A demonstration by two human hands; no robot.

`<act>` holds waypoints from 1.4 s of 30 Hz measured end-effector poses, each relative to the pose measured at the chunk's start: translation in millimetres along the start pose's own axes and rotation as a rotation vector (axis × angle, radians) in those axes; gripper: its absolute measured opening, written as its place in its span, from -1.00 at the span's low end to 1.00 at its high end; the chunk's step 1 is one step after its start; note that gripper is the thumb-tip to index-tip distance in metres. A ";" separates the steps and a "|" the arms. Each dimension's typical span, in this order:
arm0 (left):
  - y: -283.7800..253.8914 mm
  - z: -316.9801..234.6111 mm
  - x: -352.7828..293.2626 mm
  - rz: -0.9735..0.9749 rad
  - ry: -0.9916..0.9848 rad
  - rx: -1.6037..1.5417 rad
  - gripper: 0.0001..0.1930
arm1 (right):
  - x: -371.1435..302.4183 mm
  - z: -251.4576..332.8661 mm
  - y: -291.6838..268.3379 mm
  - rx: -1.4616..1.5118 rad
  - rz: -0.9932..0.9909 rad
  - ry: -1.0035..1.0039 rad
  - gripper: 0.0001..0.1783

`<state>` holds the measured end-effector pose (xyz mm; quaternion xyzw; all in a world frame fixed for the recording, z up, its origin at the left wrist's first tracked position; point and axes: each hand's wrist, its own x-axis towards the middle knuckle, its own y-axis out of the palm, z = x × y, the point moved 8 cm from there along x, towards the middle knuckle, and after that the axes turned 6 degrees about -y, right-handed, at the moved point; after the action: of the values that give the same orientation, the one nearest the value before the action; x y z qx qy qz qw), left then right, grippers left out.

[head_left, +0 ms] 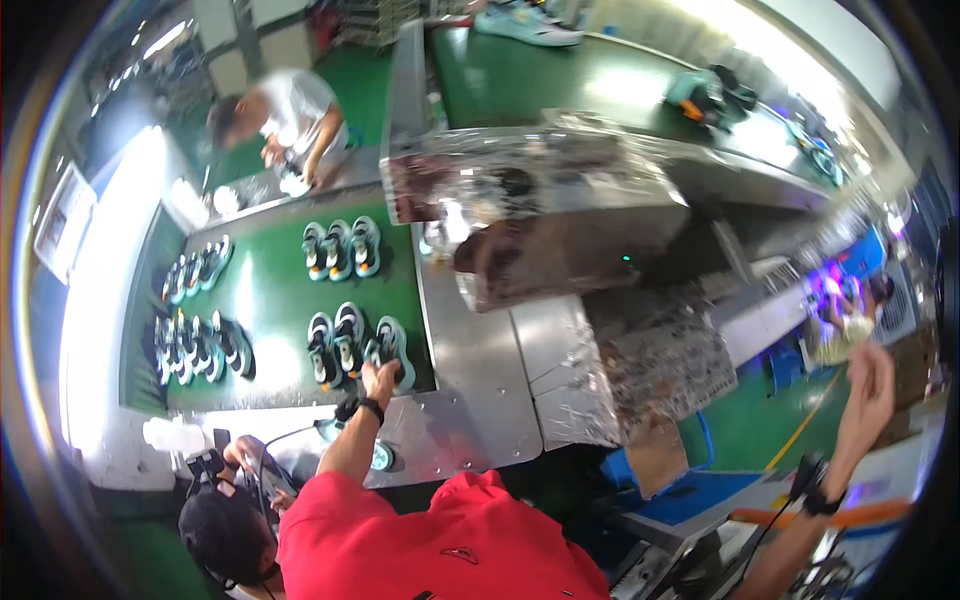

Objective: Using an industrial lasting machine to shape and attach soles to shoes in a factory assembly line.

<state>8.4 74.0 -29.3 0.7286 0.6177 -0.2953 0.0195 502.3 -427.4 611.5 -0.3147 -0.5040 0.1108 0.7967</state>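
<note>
My left hand (378,382) reaches out over the near edge of the green belt and closes on a sneaker (397,350), at its near end. The sneaker is pale teal and grey. Two more sneakers of a dark and white pattern (348,338) stand just left of it in the same row. Off to the far right, my right hand (870,395) is raised away from the belt, fingers loosely extended and nothing visible in them. Each wrist wears a dark band.
More sneakers (341,249) stand in groups along the belt (270,310). A co-worker (295,120) handles a shoe at its far end; a person in a black cap (225,530) is close on my left. A film-wrapped machine (560,220) stands beside the metal tabletop (480,390).
</note>
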 end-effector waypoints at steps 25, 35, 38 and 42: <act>-16.3 68.2 60.6 -0.278 0.010 0.006 -0.23 | 321.2 -86.9 438.7 0.500 0.700 0.392 -0.33; 88.6 -96.2 -68.6 0.399 0.372 -0.152 -0.61 | 266.9 50.0 336.1 -0.023 0.746 0.088 -0.18; 145.1 -184.6 -209.3 1.038 0.013 -0.273 -0.50 | 242.5 51.8 324.4 0.053 0.744 -0.043 0.03; 169.5 -308.5 -362.2 1.620 -0.005 -0.619 -0.18 | 156.3 96.2 263.0 0.232 0.619 -0.065 0.18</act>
<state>265.6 -166.6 332.7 0.9054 -0.0390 -0.0108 0.4226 528.4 -108.3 593.1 -0.3562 -0.3935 0.4143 0.7394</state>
